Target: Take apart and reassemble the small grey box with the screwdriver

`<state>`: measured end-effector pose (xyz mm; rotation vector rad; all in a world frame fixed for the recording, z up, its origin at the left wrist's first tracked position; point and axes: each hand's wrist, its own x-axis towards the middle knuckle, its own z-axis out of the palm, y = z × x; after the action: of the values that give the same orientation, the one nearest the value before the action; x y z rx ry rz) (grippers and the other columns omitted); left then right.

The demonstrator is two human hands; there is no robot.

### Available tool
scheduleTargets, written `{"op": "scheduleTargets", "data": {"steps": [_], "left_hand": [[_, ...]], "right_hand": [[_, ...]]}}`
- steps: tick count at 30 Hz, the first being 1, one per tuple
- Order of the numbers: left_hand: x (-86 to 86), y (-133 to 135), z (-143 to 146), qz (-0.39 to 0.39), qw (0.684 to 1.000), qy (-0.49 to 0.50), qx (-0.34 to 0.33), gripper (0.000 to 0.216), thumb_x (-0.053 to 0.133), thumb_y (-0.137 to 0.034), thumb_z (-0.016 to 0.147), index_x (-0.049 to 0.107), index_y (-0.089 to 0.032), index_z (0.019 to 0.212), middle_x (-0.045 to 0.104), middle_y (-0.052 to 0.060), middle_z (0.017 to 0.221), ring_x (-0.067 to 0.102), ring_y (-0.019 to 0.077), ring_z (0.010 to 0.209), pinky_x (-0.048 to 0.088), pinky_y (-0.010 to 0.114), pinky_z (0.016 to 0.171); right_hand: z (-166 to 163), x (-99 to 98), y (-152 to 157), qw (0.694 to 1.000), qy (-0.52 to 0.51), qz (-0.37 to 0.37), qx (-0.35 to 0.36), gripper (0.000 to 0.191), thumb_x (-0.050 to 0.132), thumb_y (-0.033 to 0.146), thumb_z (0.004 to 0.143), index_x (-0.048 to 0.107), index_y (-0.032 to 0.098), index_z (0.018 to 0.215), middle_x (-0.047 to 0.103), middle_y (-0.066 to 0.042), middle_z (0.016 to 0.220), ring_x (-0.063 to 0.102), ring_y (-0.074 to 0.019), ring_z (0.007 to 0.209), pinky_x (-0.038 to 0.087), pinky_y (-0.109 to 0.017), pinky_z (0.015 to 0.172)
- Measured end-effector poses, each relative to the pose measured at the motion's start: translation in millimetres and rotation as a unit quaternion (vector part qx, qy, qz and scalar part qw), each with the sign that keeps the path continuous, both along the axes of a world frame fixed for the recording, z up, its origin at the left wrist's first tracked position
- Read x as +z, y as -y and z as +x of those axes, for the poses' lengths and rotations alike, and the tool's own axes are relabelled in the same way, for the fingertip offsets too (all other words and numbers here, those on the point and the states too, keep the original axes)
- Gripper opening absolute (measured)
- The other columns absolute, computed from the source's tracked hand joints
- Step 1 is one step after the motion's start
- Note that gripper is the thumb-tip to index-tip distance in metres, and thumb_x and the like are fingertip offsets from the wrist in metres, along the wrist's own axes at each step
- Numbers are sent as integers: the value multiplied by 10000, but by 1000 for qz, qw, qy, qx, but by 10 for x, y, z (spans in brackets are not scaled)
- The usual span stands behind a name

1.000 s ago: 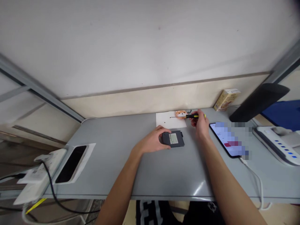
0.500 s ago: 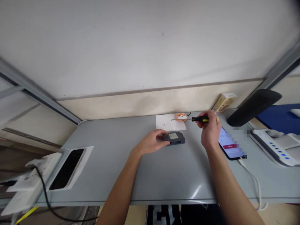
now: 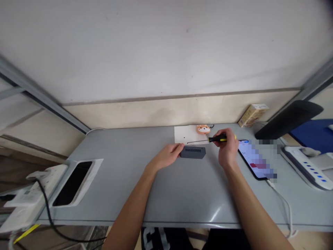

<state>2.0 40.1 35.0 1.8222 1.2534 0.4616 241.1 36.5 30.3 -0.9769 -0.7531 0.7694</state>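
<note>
A small dark grey box (image 3: 193, 152) stands on its edge in the middle of the grey desk (image 3: 166, 194), its vented side facing me. My left hand (image 3: 168, 157) grips the box's left end and holds it tipped up. My right hand (image 3: 226, 150) is closed around a screwdriver (image 3: 208, 140) with a black and yellow handle. The thin shaft points left, just above and behind the box, over a white sheet of paper (image 3: 187, 134).
An orange animal-shaped trinket (image 3: 203, 129) lies on the paper. A phone (image 3: 253, 159) on a white cable lies right of my hand. A small carton (image 3: 253, 115) stands at the wall. A power strip (image 3: 308, 163) lies far right; a cable cut-out (image 3: 72, 183) and sockets sit left.
The box was lying flat with its label up; my left hand has tipped it onto its edge. My right hand lifted the screwdriver and brought it down toward the box.
</note>
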Motion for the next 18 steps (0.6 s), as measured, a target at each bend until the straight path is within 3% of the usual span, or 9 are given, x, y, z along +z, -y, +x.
{"op": "scheduleTargets", "data": {"steps": [6, 13, 18], "left_hand": [[9, -3, -14, -1, 1000, 9, 1, 579, 334, -673, 1009, 613, -197, 832, 655, 25, 823, 528, 160, 668, 379, 279, 614], [-31, -18, -13, -15, 999, 33, -3, 598, 300, -676, 1009, 606, -194, 830, 649, 38, 850, 588, 204, 815, 456, 311, 763], [-13, -17, 3, -3, 999, 34, -6, 575, 284, -643, 1022, 647, -204, 945, 660, 42, 888, 596, 216, 868, 477, 315, 797]], "right_hand": [[-71, -97, -2, 998, -2, -7, 55, 400, 573, 487, 944, 654, 190, 690, 563, -2, 645, 455, -103, 535, 292, -257, 489], [-91, -150, -11, 997, -6, -15, 70, 379, 590, 501, 915, 659, 196, 700, 571, -7, 669, 471, -111, 559, 291, -254, 487], [-92, -179, -27, 997, -7, -13, 75, 376, 594, 512, 895, 651, 195, 702, 566, -7, 682, 457, -110, 554, 278, -252, 475]]}}
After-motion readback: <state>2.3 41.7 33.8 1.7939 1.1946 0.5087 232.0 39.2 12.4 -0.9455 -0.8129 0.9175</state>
